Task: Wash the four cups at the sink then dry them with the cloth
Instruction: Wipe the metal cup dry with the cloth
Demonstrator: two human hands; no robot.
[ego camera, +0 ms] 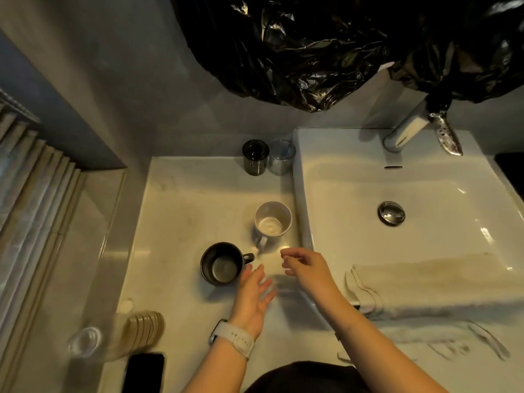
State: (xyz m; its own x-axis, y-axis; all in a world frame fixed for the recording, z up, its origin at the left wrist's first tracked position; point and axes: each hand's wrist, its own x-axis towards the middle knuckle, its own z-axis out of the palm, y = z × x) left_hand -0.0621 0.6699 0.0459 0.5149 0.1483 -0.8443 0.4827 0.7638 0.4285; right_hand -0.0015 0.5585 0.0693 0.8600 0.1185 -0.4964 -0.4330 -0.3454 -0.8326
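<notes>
Cups upright | dark mug (223,264) | white mug (272,221) | both empty

Four upright cups (273,221) beside sink (425,211)

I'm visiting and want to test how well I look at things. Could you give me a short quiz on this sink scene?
1. True or false: the white mug stands inside the sink basin.
2. Which lies over the basin's front rim? A) phone B) cloth C) black plastic bag
3. Fill in: the left hand reaches toward the ____ mug.

Key:
1. False; it stands on the counter, left of the basin.
2. B, the cloth.
3. Dark; the dark mug is beside its fingertips. The right hand holds nothing.
</notes>
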